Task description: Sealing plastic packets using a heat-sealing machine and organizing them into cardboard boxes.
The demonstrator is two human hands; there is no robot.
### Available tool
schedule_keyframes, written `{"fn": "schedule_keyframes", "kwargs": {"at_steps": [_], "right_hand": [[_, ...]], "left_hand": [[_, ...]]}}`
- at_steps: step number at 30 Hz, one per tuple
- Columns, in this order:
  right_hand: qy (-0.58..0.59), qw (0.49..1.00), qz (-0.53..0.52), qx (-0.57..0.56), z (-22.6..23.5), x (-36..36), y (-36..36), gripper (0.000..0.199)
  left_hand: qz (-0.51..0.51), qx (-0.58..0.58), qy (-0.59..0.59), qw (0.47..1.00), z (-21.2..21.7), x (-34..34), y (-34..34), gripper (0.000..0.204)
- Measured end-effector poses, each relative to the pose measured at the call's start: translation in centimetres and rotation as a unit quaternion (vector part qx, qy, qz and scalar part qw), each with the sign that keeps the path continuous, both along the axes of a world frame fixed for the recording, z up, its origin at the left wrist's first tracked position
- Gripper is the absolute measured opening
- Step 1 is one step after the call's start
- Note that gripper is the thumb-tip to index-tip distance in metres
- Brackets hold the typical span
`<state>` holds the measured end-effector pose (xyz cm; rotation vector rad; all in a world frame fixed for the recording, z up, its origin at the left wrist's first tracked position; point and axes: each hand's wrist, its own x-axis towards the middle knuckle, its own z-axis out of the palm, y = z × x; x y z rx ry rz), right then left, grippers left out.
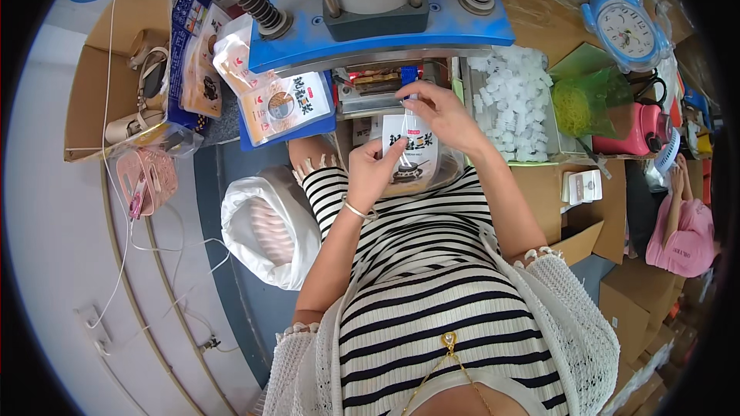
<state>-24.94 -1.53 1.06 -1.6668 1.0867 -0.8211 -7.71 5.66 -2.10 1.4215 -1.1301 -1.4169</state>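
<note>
In front of my lap is a white printed pouch (426,156) with a black pan picture on it. My left hand (370,176) is closed on its left edge, the thumb lying over the front. A thin white cord (405,132) hangs across the upper part of the pouch. At its top, the fingertips of my right hand (445,117) are pinched together on the cord. A clear plastic edge shows along the pouch's lower right. Behind the hands, a tray of metal parts (378,92) sits under a blue press (378,31).
Printed pouches (285,108) are stacked on a blue tray at left. A white sack (270,235) stands below them. At right are a box of small white pieces (510,100), a blue alarm clock (623,27) and a pink machine (628,131). Another person in pink (682,239) sits far right.
</note>
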Motion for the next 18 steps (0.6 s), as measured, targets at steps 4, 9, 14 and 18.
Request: {"fn": "schedule_keyframes", "kwargs": {"at_steps": [4, 9, 14, 18], "right_hand": [[0.002, 0.994, -0.111, 0.016, 1.0, -0.2, 0.6, 0.022], [0.209, 0.938, -0.237, -0.143, 1.7, -4.2, 0.8, 0.024], [0.425, 0.865, -0.221, -0.151, -0.9, -5.5, 1.4, 0.022], [0.341, 0.868, -0.298, -0.201, -1.3, -5.2, 0.6, 0.018]], "left_hand": [[0.012, -0.047, 0.035, 0.998, 0.3, 0.8, -1.3, 0.024], [0.068, -0.013, 0.062, 0.996, 0.4, 2.4, -5.1, 0.025], [0.057, -0.09, -0.189, 0.976, 1.8, 3.5, -5.6, 0.025], [0.133, -0.28, -0.59, 0.746, 3.0, 5.5, -4.0, 0.023]]}}
